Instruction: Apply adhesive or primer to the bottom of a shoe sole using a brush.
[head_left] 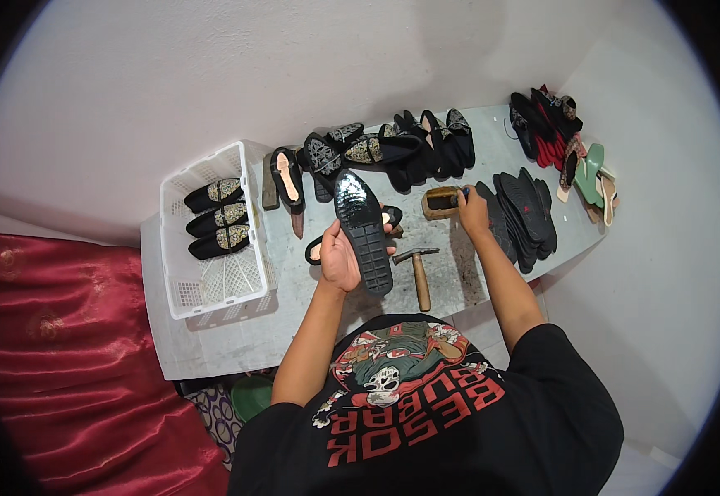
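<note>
My left hand (339,260) grips a black shoe sole (372,248) upright over the table, its treaded heel end toward me. The toe end is glossy and looks wet. At the near right wall of a small tan box (440,214) with a dark inside, my right hand (473,211) has its fingers closed. A small blue tip shows at those fingers; the rest of what they hold is hidden. Behind the sole, partly covered, lies a black shoe (313,253) with a pale insole. A wooden-handled hammer (422,285) rests just in front of the box.
A white plastic basket (217,307) with black patterned shoes stands at left. Several black shoes (385,150) line the wall side. Stacked black soles (525,215) lie right of my right hand. Green shoe parts (595,169) sit at the far right. Red cloth (70,347) hangs left.
</note>
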The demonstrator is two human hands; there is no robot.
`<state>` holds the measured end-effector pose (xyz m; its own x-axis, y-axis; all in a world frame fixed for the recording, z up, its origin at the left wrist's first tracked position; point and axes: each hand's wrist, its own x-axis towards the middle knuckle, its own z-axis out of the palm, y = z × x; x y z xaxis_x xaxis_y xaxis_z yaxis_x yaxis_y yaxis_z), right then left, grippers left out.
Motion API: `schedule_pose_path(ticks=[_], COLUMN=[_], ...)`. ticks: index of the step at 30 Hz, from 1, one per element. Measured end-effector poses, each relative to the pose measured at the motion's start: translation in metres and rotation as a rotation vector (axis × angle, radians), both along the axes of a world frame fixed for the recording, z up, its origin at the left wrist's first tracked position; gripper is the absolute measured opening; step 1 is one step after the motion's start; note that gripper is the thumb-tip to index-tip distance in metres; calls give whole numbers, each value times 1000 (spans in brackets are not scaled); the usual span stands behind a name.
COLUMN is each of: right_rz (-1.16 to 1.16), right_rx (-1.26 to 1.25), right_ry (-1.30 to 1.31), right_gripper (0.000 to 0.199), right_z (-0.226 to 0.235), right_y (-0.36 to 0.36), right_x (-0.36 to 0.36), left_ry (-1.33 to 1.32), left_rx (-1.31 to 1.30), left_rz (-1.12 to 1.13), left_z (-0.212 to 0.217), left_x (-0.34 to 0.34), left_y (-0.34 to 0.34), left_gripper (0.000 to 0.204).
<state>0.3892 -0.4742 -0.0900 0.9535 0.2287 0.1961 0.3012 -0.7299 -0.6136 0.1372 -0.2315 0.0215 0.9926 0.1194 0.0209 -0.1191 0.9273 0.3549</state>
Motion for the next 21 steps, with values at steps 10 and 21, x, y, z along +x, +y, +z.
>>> schedule_pose_path(ticks=[10, 21], right_rz=[136, -34], right_rx=[-68, 227], right_ry=[-42, 15], right_gripper=[32, 33], right_z=[-16, 0], right_y=[32, 15], right_x=[-19, -11], left_ry=[34, 29], left_rx=[-28, 109], left_rz=[27, 17], left_z=[8, 1], left_x=[2, 6], left_y=[-8, -3], left_gripper=[61, 68])
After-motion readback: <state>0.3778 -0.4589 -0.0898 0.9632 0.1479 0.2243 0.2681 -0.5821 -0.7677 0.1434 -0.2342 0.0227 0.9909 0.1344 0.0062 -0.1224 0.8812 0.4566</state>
